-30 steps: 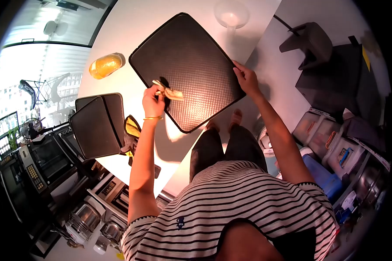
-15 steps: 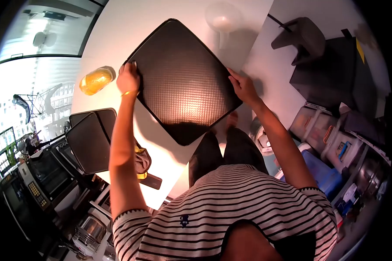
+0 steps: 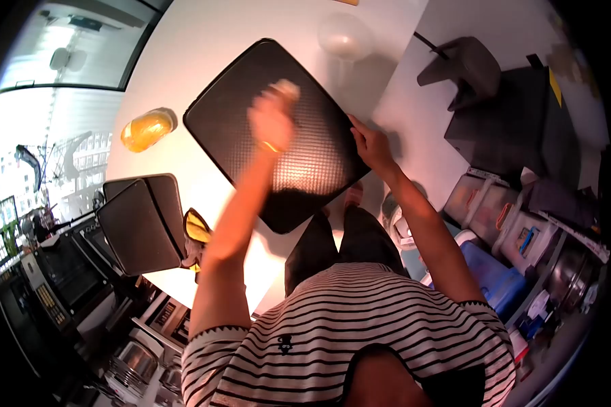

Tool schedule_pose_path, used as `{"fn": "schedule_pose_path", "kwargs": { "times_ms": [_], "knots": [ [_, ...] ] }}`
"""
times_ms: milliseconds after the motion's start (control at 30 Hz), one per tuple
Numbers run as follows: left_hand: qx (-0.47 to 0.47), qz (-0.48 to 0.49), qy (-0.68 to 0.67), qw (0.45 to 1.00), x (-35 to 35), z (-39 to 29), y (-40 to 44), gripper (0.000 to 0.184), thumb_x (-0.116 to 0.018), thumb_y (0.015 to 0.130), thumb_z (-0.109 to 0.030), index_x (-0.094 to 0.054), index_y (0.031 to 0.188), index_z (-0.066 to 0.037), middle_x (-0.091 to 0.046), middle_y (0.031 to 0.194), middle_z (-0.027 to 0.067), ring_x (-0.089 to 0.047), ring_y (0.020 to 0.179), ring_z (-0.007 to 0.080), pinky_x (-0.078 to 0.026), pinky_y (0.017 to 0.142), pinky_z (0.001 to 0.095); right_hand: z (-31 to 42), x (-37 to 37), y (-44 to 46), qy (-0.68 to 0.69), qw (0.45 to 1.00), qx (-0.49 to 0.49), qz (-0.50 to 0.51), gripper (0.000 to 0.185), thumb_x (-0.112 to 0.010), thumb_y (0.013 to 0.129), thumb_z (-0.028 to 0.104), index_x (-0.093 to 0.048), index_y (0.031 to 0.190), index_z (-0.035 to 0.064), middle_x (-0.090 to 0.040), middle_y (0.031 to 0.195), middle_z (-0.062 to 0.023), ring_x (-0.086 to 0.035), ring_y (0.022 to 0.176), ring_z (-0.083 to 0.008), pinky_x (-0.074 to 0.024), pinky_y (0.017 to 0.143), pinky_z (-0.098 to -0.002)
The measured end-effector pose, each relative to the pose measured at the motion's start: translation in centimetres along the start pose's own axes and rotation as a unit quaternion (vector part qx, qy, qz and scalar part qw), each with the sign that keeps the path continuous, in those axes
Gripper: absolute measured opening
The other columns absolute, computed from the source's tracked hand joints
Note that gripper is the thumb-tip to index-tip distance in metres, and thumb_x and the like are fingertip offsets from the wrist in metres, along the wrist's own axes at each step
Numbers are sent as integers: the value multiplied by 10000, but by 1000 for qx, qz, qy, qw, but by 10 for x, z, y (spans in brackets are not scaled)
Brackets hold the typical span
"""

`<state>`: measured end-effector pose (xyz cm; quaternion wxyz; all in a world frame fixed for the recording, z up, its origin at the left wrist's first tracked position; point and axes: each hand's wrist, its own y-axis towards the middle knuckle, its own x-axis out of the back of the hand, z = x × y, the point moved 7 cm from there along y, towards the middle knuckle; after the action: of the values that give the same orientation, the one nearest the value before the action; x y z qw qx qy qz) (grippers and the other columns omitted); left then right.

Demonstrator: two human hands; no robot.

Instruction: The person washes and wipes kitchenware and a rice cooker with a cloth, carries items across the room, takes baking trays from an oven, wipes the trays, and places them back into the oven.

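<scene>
A dark baking tray with a dimpled surface is held tilted in front of me above the white table. My right hand grips its right edge, thumb and fingers closed on the rim. Over the tray's upper middle is my left hand, smeared by motion. A pale patch shows at its fingertips; whether it is a held thing I cannot make out. Left of the tray lies an oval yellow-orange thing in shiny clear wrap.
Two more dark trays overlap at the table's left edge, beside a yellow-and-grey glove. Beyond my tray is a translucent round object. On my right stand a black box, plastic bins and a blue container.
My left hand has let go of the tray's left edge and moved right, over its surface. The right hand keeps its grip. More of the glove is uncovered.
</scene>
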<state>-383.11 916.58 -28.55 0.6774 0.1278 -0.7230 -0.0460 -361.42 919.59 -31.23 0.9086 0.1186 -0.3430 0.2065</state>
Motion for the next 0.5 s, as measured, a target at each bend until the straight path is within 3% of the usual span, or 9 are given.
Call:
{"fn": "schedule_pose_path", "kwargs": {
  "times_ms": [67,100,133,167,200,300,333,433,500],
  "knots": [
    [-24,20,-92,995,15,-89,-64,421,-460,742,-157,-472,1145,-35,-547,981,178,-540,822,321,-405,633,451,1,3,-2,-37,999,-23,7,307,-522,873,212,-566,1174,165,-593,675,-166,-575,609,-363,-457,541,-425],
    [-70,156,-182,968,2,-113,-94,459,-514,723,-172,-474,1169,-69,-546,991,165,-559,824,303,-428,660,436,4,1,1,-73,996,-43,13,303,-510,878,197,-566,1173,157,-620,746,-169,-596,667,-359,-473,580,-418],
    [-71,232,-273,931,11,-121,-110,482,-582,684,-193,-512,1149,-88,-544,1006,127,-550,851,268,-449,706,408,7,-1,4,-33,999,-8,-30,302,-495,883,183,-564,1173,139,-623,851,-174,-603,761,-350,-477,653,-407],
    [-72,169,-278,943,29,-120,-122,438,-576,696,-176,-549,1124,-89,-556,1000,100,-541,884,263,-447,748,378,4,-3,1,16,997,26,-66,302,-481,888,169,-562,1174,121,-627,956,-178,-609,855,-341,-481,725,-395],
    [-76,108,-279,951,47,-114,-131,398,-569,708,-159,-586,1099,-90,-568,993,74,-531,918,257,-444,791,348,-1,-5,-1,15,999,-47,-15,309,-464,894,158,-550,1181,86,-591,1090,-188,-574,997,-332,-447,845,-375],
    [197,-68,-245,947,101,-29,-158,131,-521,740,-128,-629,805,-92,-603,796,103,-578,675,295,-473,607,406,-9,8,-22,1,998,-51,-26,298,-476,898,123,-547,1149,-21,-587,1096,-212,-571,1010,-339,-438,872,-356],
    [347,-90,-279,891,108,9,-178,116,-525,737,-165,-599,700,-85,-595,690,147,-583,628,332,-463,558,444,5,21,-33,1,999,-9,-33,300,-475,897,108,-538,1153,-36,-584,1106,-211,-565,1028,-330,-431,885,-347],
    [524,-6,-346,778,112,61,-246,351,-613,759,-393,-596,892,-69,-618,663,115,-614,633,278,-477,603,370,62,61,-51,-4,999,40,-19,304,-464,900,79,-520,1155,-75,-579,1135,-199,-555,1065,-285,-407,915,-318],
    [510,-50,-424,747,85,64,-277,395,-649,767,-400,-576,933,-49,-532,590,28,-511,538,124,-406,527,270,105,64,-45,57,996,60,20,307,-459,906,87,-518,1156,-80,-579,1137,-196,-556,1062,-263,-404,914,-307]
  ]
}}
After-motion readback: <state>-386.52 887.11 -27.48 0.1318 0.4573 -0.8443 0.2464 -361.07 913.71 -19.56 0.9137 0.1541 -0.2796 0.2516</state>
